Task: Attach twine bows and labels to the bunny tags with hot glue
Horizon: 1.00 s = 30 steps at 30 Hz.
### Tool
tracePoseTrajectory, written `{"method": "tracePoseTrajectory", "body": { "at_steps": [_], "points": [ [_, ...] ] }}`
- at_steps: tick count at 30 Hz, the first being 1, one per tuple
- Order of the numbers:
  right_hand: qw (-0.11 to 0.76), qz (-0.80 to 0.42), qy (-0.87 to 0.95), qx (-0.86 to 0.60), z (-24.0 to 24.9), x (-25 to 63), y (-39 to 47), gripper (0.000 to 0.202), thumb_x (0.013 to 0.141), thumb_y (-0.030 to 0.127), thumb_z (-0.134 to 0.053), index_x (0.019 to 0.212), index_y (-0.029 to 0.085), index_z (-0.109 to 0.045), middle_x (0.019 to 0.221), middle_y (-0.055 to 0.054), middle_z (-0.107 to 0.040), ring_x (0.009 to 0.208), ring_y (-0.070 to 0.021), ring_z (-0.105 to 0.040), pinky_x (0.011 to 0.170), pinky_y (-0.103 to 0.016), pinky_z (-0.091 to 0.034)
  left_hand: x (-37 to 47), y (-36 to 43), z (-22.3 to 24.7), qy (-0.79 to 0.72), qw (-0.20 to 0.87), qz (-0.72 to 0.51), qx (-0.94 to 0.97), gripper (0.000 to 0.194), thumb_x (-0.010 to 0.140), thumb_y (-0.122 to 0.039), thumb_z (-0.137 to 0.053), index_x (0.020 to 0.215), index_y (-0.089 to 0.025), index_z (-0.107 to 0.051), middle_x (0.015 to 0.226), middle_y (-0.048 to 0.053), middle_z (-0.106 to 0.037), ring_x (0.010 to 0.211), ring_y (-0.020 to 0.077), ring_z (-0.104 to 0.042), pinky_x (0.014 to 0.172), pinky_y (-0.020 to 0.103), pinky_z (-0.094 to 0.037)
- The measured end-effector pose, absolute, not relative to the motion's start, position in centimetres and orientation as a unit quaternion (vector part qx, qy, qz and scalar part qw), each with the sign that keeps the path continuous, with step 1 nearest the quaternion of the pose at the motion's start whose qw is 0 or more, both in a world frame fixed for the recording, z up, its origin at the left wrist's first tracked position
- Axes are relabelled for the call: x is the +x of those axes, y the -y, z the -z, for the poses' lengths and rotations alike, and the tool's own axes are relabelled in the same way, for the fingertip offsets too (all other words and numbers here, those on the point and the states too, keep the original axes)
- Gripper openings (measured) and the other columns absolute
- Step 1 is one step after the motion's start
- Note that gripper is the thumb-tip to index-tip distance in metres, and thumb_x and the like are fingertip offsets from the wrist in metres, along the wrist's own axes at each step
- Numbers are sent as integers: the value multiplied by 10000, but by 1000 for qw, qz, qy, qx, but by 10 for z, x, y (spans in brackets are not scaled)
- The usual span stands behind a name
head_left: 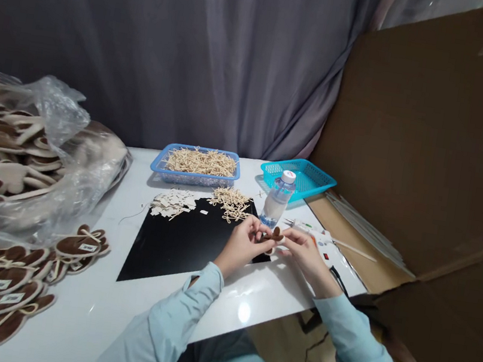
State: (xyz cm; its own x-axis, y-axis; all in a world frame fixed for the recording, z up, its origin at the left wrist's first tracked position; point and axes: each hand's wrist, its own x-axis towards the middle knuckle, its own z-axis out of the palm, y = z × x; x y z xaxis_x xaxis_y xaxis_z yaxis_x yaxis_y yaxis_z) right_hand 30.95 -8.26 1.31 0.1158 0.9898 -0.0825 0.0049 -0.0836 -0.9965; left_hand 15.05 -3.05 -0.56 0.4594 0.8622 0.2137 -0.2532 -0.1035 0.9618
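Note:
A small brown plush piece (277,235) is pinched between my two hands over the right edge of the black mat (181,247). My left hand (244,241) grips it from the left, fingers closed. My right hand (305,256) holds its other side, thumb and fingertips together. Part of the piece is hidden by the fingers. Just behind the hands stands a clear plastic bottle (278,201) with a white cap. A white glue gun (309,230) lies beyond my right hand, partly covered. On the mat are small white labels (172,203) and a heap of cream cord loops (231,202).
A blue basket (157,163) full of cord loops and a turquoise basket (314,180) stand at the back. Labelled brown plush pieces (3,284) pile up at left, below a plastic bag (64,118) of more. White sticks (364,236) lie beside the cardboard wall (424,142).

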Motion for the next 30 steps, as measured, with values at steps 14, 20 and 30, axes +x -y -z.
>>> {"method": "tracePoseTrajectory", "body": {
  "at_steps": [14, 20, 30],
  "points": [
    [497, -489, 451, -557, -13, 292, 62, 340, 634, 501, -715, 675, 185, -597, 666, 7, -563, 626, -138, -538, 517, -235, -381, 140, 17, 5, -257, 570, -458, 632, 395, 693, -205, -700, 709, -242, -307, 759, -22, -624, 667, 117, -524, 626, 250, -407],
    [391, -449, 544, -591, -39, 307, 54, 227, 674, 385, -650, 742, 171, -679, 680, -15, -637, 633, -138, -570, 534, -226, -403, 133, 18, -4, -258, 547, -436, 667, 399, 689, -176, -686, 694, -243, -293, 757, -15, -651, 647, 124, -530, 588, 245, -368],
    [174, -259, 734, -603, -80, 306, 42, 143, 692, 114, -612, 616, 177, -715, 555, -7, -657, 545, -142, -542, 519, -253, -343, 135, 25, -7, -268, 511, -406, 709, 342, 626, -88, -626, 664, -239, -322, 736, -24, -676, 603, 123, -496, 580, 246, -315]
  ]
}}
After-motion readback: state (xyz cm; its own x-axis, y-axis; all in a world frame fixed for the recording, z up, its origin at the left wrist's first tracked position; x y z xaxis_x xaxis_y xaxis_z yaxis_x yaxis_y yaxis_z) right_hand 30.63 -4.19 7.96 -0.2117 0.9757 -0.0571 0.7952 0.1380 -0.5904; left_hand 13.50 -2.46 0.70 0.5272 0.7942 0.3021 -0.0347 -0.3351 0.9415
